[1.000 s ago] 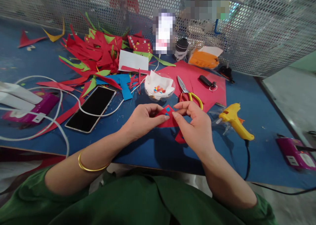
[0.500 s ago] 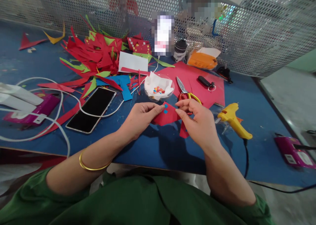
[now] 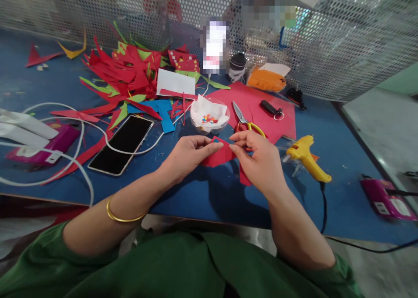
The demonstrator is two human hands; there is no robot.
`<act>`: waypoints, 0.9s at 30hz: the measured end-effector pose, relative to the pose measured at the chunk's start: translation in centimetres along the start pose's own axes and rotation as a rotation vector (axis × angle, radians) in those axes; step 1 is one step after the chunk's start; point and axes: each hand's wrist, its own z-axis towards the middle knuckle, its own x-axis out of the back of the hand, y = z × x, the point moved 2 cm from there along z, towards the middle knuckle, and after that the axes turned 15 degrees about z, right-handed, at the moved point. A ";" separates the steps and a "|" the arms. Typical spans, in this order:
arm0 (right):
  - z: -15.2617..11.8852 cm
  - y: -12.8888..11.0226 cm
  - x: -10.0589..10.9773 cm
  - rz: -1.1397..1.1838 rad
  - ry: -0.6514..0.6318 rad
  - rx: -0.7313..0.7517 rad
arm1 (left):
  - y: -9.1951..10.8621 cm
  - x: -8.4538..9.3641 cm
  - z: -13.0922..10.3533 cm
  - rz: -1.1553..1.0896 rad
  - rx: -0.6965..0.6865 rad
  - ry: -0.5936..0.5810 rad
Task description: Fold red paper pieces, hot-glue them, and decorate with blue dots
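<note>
A small piece of red paper (image 3: 218,157) is held up between my two hands over the blue table. My left hand (image 3: 191,156) pinches its left side, with the thumb lying across the top and partly over a blue square stuck near the upper edge. At the right corner my right hand (image 3: 257,160) pinches the paper between thumb and fingers. Another red strip (image 3: 244,178) hangs or lies below the right hand; its link to the held piece is hidden. Just beyond stands a bowl (image 3: 210,126) lined with white paper, with tiny coloured bits inside.
Scissors (image 3: 240,113) lie on red sheets (image 3: 281,119) behind my right hand. A yellow glue gun (image 3: 307,158) rests at the right, its black cord trailing off the front edge. Left are a black phone (image 3: 122,143), white cable and red scraps (image 3: 130,67). A mesh panel (image 3: 196,6) stands behind.
My left thumb has slid right over the red paper, covering most of the blue squares that showed before. The right hand has shifted slightly left, still pinching the corner.
</note>
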 end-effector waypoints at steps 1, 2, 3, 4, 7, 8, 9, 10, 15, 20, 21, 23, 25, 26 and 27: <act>0.0 0.0 0.1 0.005 0.007 -0.002 | -0.1 -0.1 0.0 -0.028 0.025 -0.040; 0.1 0.0 0.3 0.018 0.016 -0.008 | -0.2 -0.1 0.1 -0.062 0.049 -0.069; 0.1 0.0 0.6 0.041 0.035 -0.013 | -0.3 0.0 0.1 -0.100 0.068 -0.078; 0.2 0.0 1.0 0.071 0.078 -0.011 | -0.4 0.1 0.2 -0.135 0.083 -0.071; 0.4 -0.1 2.7 0.158 0.325 0.050 | -0.5 0.7 0.4 -0.216 0.082 -0.021; 0.5 0.0 3.3 0.178 0.411 0.080 | -0.5 0.9 0.4 -0.236 0.076 -0.008; 0.6 0.1 3.8 0.196 0.479 0.104 | -0.5 1.1 0.5 -0.254 0.073 -0.001; 0.7 0.4 4.1 0.211 0.523 0.119 | -0.5 1.2 0.5 -0.273 0.073 0.005; 1.5 1.4 4.4 0.298 0.543 0.097 | -0.3 1.7 0.7 -0.345 0.105 0.024; 1.3 1.3 5.3 0.215 0.577 0.102 | -0.2 1.7 0.8 -0.340 0.116 0.041; 0.9 1.3 6.0 0.123 0.586 0.085 | -0.3 1.8 0.8 -0.340 0.117 0.046; -0.2 1.5 7.9 -0.155 0.570 0.018 | -0.3 1.8 0.8 -0.344 0.119 0.052; -1.6 2.2 10.0 -0.510 0.465 -0.100 | -0.3 1.8 0.8 -0.347 0.125 0.056; -2.3 2.8 11.0 -0.669 0.412 -0.170 | -0.3 1.8 0.7 -0.348 0.128 0.056; -2.9 3.4 11.8 -0.791 0.321 -0.248 | -0.3 1.7 0.7 -0.349 0.129 0.057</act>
